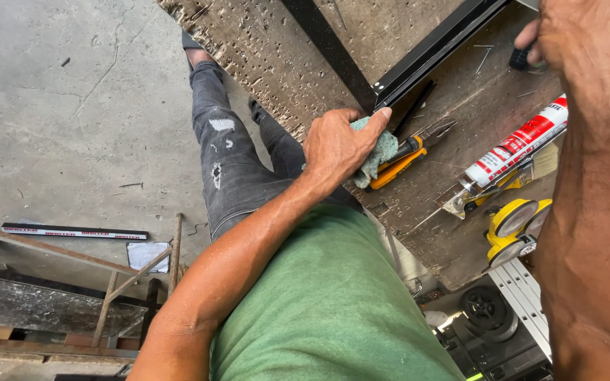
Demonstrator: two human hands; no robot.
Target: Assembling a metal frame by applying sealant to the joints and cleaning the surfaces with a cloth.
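Looking straight down over the person's green t-shirt (pixel 333 303) here. The left hand (pixel 340 144), mid-frame, has its fingers curled shut around a teal cleaning rag (pixel 383 152), and the index fingertip is pressed right up against the near end of a black metal frame rail (pixel 439 49).

That end is the corner where the rail meets a second black bar (pixel 326 42), which heads off toward the top centre. The rail's long axis runs diagonally, from that corner just above the rag up toward the upper right of the frame. So from the gripped rag, the rail lies up and to the right, and the rag is touching or all but touching its lower tip.

The right hand (pixel 538 39) is way up in the top right corner, fingers closed on something small, dark and round; can't tell what it is, it's mostly hidden. Its forearm fills the whole right edge. It sits near the far stretch of the rail, but the left hand is clearly the one at the near end.

Stuff lying about on the beat-up, pitted plywood workbench (pixel 262 49): orange-handled pliers (pixel 411 155) just right of the rag, a red and white sealant cartridge in a caulking gun (pixel 513 152) further right, and a yellow tool (pixel 513 226) at the bench's lower edge. Grey concrete floor (pixel 58 106) on the left.
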